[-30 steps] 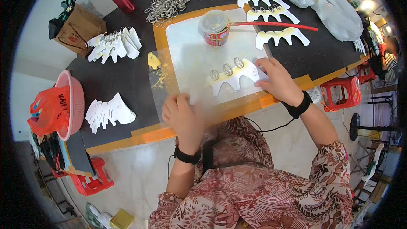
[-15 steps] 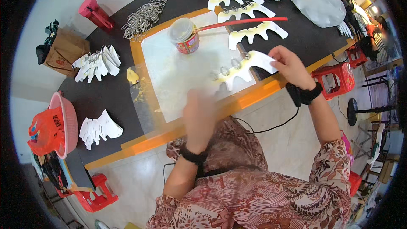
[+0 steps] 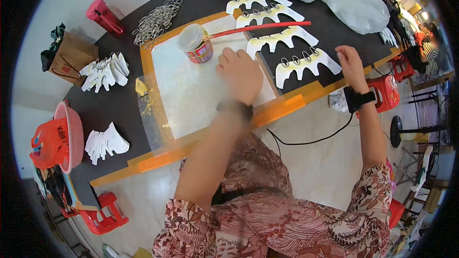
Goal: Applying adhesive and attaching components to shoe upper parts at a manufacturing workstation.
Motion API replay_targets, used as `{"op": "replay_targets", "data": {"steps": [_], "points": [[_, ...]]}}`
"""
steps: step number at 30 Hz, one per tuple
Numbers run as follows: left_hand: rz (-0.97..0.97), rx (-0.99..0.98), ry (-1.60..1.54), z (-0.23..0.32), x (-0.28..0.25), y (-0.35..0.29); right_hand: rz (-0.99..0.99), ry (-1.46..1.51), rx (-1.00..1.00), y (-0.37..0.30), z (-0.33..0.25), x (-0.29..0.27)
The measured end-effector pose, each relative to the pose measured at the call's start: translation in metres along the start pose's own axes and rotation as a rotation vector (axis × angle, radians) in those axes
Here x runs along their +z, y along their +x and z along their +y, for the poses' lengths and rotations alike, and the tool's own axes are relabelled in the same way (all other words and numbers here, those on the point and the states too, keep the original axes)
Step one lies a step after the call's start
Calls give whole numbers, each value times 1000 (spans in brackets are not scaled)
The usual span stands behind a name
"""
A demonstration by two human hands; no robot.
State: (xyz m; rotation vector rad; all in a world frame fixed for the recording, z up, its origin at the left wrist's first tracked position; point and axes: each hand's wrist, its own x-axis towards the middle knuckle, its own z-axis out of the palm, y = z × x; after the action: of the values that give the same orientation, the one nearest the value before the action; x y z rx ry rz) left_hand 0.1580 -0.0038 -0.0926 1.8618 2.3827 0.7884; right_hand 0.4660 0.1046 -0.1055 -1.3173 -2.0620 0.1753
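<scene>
A white scalloped strip (image 3: 306, 68) with yellowish glue and several metal rings along its edge lies at the table's right front. My right hand (image 3: 351, 64) is just right of it, fingers loosely bent and apart, with nothing seen in them. My left hand (image 3: 241, 76) hovers over the white sheet (image 3: 186, 98), fingers apart and slightly curled, right of the tub (image 3: 199, 51) with a clear lid. Across the tub's right side extends a red stick (image 3: 260, 29), above another glued strip (image 3: 282, 39) that shows no rings. Two ringed strips (image 3: 263, 15) lie farther back.
Loose metal rings (image 3: 158, 23) are heaped at the back left. Ringed strips (image 3: 105, 71) and plain strips (image 3: 106, 143) are stacked on the left, near a pink basket (image 3: 76, 138). Plastic bags (image 3: 356, 5) fill the back right. Orange tape (image 3: 277, 111) edges the table.
The ringed strip has moved right and now lies on the table, released by my right hand. My left hand has moved up and right, toward the tub. The view has shifted slightly.
</scene>
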Motion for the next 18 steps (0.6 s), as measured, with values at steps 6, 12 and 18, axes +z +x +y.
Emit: {"op": "replay_targets", "data": {"steps": [6,12,18], "points": [[49,-92,244,-5,17,28,-385,-67,41,62,-27,34],[104,-76,138,7,24,33,-434,-147,91,86,-26,49],[-31,-82,-406,13,-16,18,-376,435,323,86,-52,12]]}}
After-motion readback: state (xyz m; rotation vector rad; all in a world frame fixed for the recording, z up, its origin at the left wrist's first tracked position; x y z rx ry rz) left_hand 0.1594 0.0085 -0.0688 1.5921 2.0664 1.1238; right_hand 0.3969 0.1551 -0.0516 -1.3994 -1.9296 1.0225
